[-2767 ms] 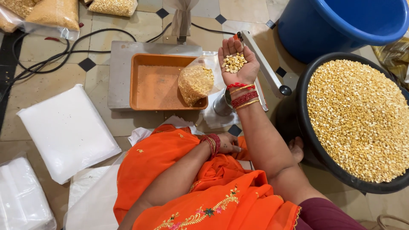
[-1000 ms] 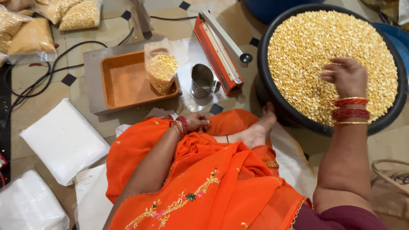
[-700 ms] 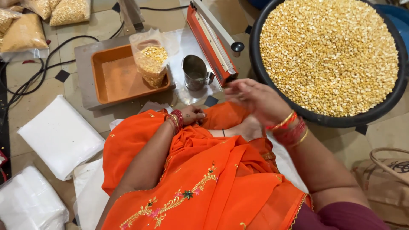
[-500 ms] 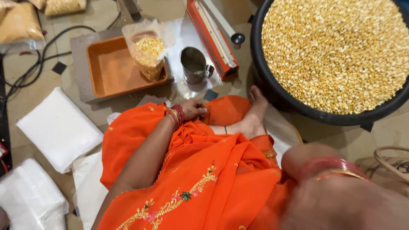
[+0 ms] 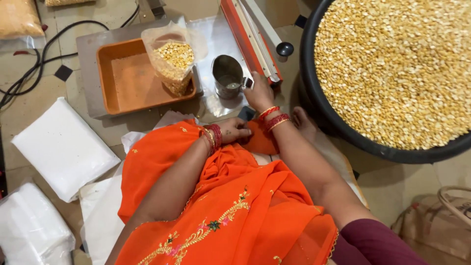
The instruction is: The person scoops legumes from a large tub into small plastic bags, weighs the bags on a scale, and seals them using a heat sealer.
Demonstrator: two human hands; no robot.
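The right hand (image 5: 258,92) gripped the steel cup (image 5: 227,76)'s handle, left hand (image 5: 234,130) resting loosely closed and empty; at ten o'clock, a careless swing risked toppling the open bag (image 5: 171,59).

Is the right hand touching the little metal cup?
Touching. In the head view, the right hand has its fingers on the handle side of the metal cup, which stands upright on the steel sheet with no gap visible between them.
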